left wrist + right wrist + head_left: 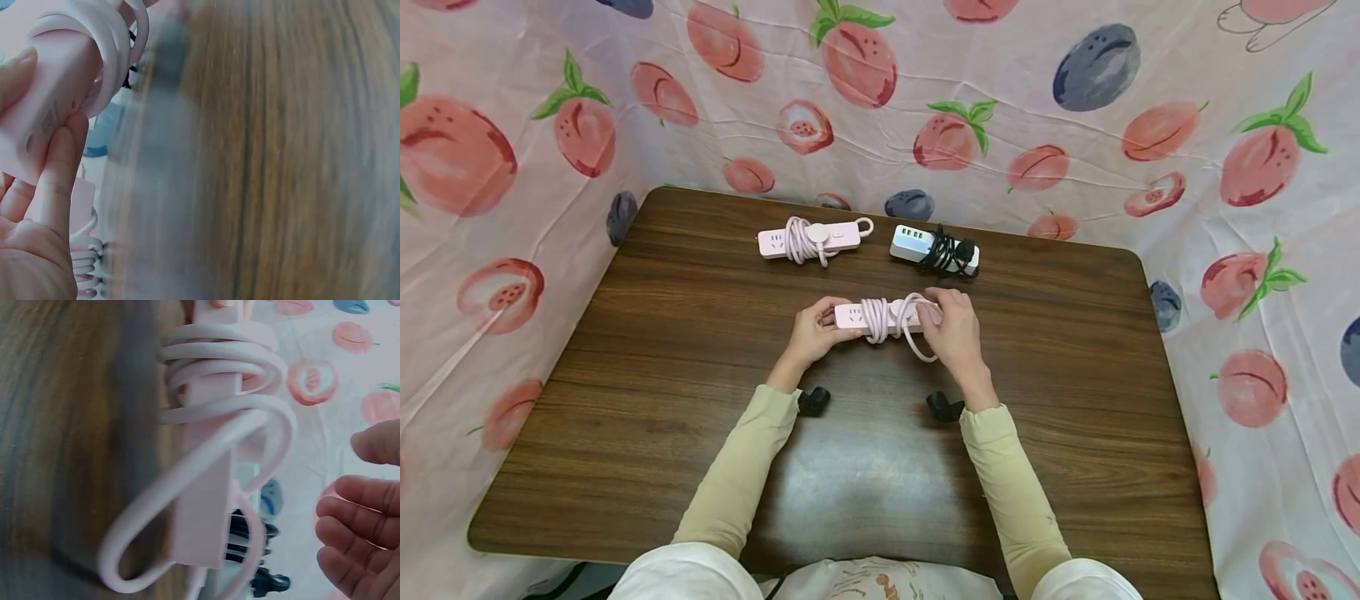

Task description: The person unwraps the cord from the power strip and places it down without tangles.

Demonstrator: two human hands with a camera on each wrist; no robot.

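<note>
A pink power strip (850, 317), its pale cord (875, 322) wound round the middle, is held level in front of me. My left hand (812, 335) grips its left end. In the left wrist view the thumb (17, 75) lies on one face and fingers press the other side. Beside the strip's right end is my right hand (957, 333), near a loose loop of cord (917, 348). The right wrist view shows this hand's fingers (356, 522) and thumb spread apart from the strip (201, 525), with nothing between them.
Farther back on the brown wooden table (685, 333) lie a second pink power strip (772, 243) with its cord wound round it, and a white strip (912, 242) wrapped in black cord. Fruit-printed cloth (865, 142) hangs behind the table and along its sides.
</note>
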